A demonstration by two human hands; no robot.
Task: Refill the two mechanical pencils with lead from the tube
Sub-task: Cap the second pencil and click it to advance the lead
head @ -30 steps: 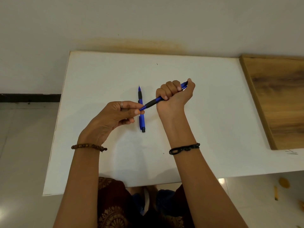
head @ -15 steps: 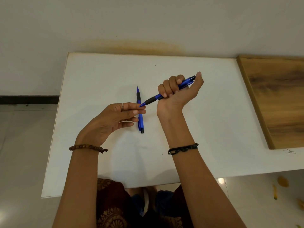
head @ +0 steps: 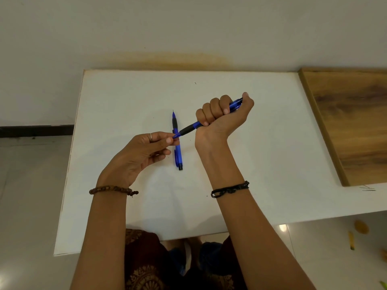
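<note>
**Pencil gripped in my right fist, tip pinched by my left**

My right hand (head: 222,120) is curled in a fist round one blue pencil (head: 189,128), held above the table (head: 261,155). The thumb reaches up to the cap end, which sticks out past my knuckles on the far side. The barrel slants down from there toward my left hand (head: 142,153), black grip section showing just below the fist.

My left thumb and forefinger are pinched together at the pencil's tip; whether a lead sits between them I cannot tell, it is too fine to see. The other left fingers hang loosely curled beneath. A ring shows on that hand.

The second pencil (head: 177,147) lies flat on the table just beyond my left fingertips, between the two hands, point away from me, cap end toward me. The held pencil crosses over it.

I cannot see the lead tube anywhere near either hand.

A wooden board (head: 354,122) lies well off to the right of my right hand.
</note>
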